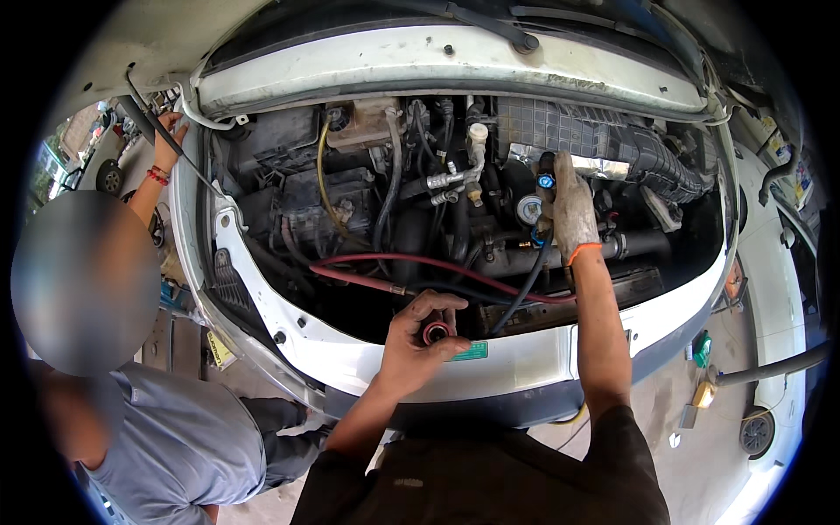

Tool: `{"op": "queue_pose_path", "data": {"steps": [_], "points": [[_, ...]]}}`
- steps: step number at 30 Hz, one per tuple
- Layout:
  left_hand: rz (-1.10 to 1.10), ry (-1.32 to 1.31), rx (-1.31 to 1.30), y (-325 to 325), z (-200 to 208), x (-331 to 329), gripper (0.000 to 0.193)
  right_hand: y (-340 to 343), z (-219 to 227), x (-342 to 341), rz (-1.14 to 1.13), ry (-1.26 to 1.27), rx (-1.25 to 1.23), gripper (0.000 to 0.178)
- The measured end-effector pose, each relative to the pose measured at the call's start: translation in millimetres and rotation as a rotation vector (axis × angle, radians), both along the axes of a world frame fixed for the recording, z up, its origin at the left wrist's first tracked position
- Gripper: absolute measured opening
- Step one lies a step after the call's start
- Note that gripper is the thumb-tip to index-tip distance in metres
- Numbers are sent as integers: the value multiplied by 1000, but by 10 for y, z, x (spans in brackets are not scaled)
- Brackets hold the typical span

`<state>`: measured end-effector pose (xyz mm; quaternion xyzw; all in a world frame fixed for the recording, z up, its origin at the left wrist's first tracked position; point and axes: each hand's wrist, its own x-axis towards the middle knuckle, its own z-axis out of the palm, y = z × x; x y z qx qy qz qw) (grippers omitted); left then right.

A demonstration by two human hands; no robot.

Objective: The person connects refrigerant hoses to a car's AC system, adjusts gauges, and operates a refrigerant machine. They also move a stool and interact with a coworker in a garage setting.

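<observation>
Over the front edge of an open engine bay, my bare left hand [416, 343] is curled around a small round red fitting [435, 332] with a dark hollow centre. Farther back and to the right, my right hand [573, 210], in a dirty work glove with an orange cuff, grips a pressure gauge [529, 210] with a white dial and blue knobs. Part of the gauge is hidden behind the glove. From near it, a red hose [455, 265] loops left and doubles back to a metal end just above my left hand. A dark hose [525, 284] hangs below the gauge.
Around my hands are a metal pipe fitting with a pale cap [477, 131], a yellow tube [322, 166] and a ribbed black duct [604, 131]. A co-worker in a grey shirt [188, 429] stands at the left, one hand [171, 136] raised by the hood. A white car [774, 289] is at right.
</observation>
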<state>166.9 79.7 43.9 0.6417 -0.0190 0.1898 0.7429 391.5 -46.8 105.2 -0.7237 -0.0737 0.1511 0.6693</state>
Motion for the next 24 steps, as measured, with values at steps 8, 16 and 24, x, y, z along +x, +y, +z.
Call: {"op": "queue_pose_path", "data": {"steps": [8, 16, 24], "points": [[376, -212, -253, 593, -129, -413, 37, 640, -79, 831, 403, -920, -1046, 68], [668, -199, -17, 628, -789, -584, 29, 1372, 247, 777, 674, -58, -1027, 45], [742, -295, 180, 581, -867, -521, 24, 1676, 294, 823, 796, -30, -1237, 48]]}}
